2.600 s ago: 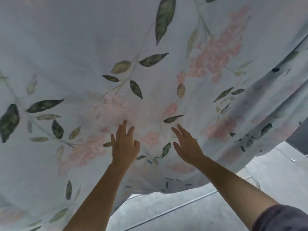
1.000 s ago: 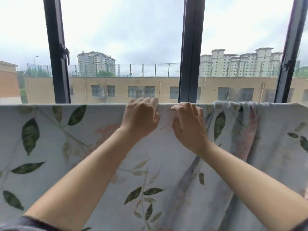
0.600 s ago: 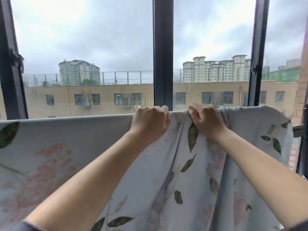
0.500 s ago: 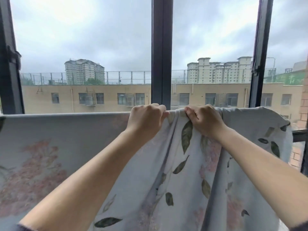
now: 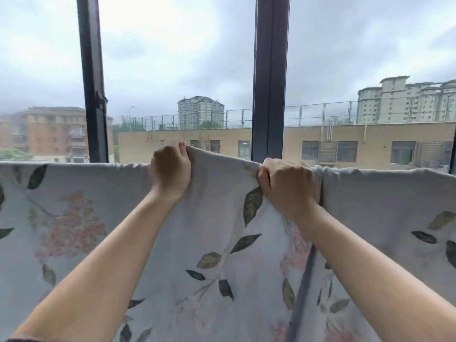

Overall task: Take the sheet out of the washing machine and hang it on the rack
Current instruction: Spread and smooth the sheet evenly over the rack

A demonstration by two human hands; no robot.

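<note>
We grip the soft, limp sheet (image 5: 222, 255) along its top fold, left hand (image 5: 170, 172) and right hand (image 5: 287, 186) both clenched on cloth, judging it damp-heavy and likely to slide.

Both hands (image 5: 170, 172) (image 5: 288, 187) grip the draped sheet (image 5: 209, 213).

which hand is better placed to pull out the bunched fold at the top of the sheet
Right, probably: the right hand grips the sheet at its top edge directly beside the fold, while the left hand pinches a lifted stretch of edge farther from it.
</note>
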